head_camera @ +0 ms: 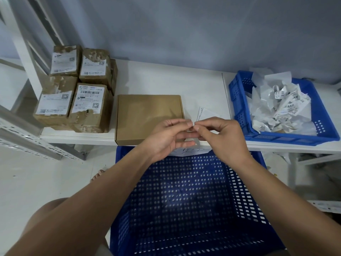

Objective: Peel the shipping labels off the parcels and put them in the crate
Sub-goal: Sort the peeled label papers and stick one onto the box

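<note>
Head view: my left hand and right hand pinch one label scrap — each grip clamped; held off the parcel, likely against resticking.

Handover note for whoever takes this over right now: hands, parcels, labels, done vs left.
Left hand and right hand both pinch one small white scrap at the fingertips, above the shelf front edge.
Flat box shows no label on top; a white sheet lies to its right.
Stacked parcels, far left: four labels visible, partly torn.
Small crate at right holds crumpled peeled labels. Large crate sits below the hands.
Left: bin the scrap, likely box next, then peel the stack.
</note>
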